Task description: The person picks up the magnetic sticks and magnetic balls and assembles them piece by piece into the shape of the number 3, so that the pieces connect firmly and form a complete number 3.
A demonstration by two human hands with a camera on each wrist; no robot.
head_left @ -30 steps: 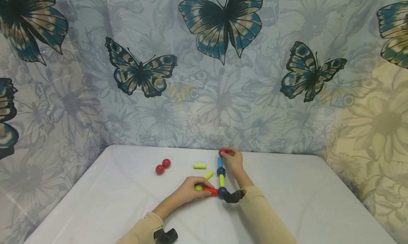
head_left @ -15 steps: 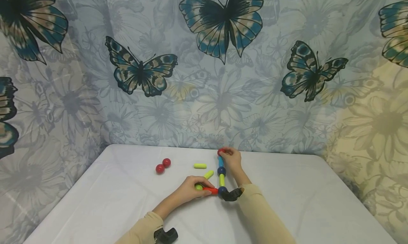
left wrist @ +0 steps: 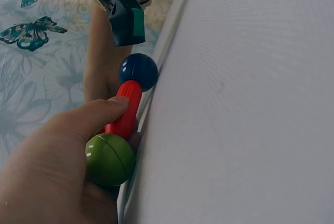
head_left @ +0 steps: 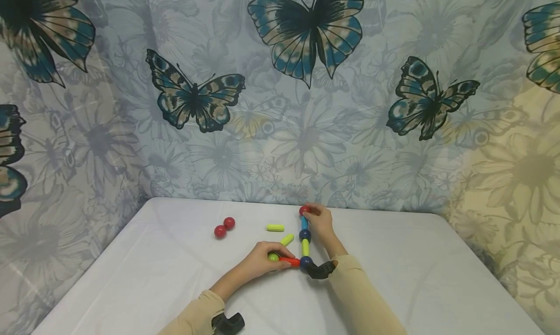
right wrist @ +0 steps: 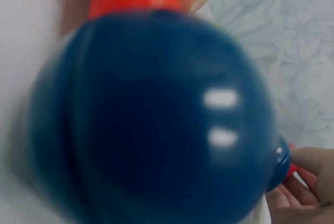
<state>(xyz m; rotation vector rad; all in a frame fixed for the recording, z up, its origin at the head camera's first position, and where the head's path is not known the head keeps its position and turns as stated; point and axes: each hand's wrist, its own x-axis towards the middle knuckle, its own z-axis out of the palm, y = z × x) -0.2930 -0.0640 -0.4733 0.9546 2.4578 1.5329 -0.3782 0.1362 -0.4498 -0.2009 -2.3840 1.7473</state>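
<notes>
My left hand [head_left: 259,260] pinches a red rod [left wrist: 125,121] between thumb and fingers. A green ball [left wrist: 109,160] sits at the rod's near end and a dark blue ball [left wrist: 138,71] at its other end. From that blue ball a lime rod [head_left: 305,248] runs away to a second dark blue ball [head_left: 305,235]. Beyond it come a light blue rod [head_left: 304,222] and a red ball [head_left: 304,210]. My right hand [head_left: 322,223] pinches the red ball at this far end. Another lime rod [head_left: 287,239] slants out from the green ball, partly hidden behind my left hand.
Two red balls [head_left: 224,227] lie side by side at the back left of the white table [head_left: 144,276]. A loose lime rod [head_left: 275,228] lies between them and the chain. The butterfly-patterned cloth [head_left: 306,145] hangs just past the table's far edge.
My right hand and the chain's far end shift slightly left, then back a little to the right. My left hand stays in place on the red rod.
</notes>
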